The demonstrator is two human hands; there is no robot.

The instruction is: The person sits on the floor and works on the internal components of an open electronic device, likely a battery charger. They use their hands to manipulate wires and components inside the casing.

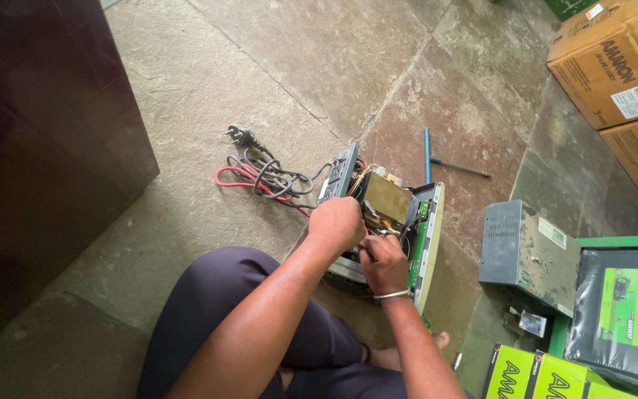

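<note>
The opened inverter unit [385,222] is seen on the stone floor, directly before both hands. The left hand [337,223] is closed in a fist over its top; the right hand [382,262] is curled at its near edge, whether around something cannot be told.

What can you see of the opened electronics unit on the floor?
The opened unit sits on the stone floor with its cover off, showing a brownish wrapped transformer block, a green circuit board along the right wall and loose wiring. Its casing looks grey metal. A black-and-red cable bundle trails left. The left hand and right hand work inside its near end.
</note>
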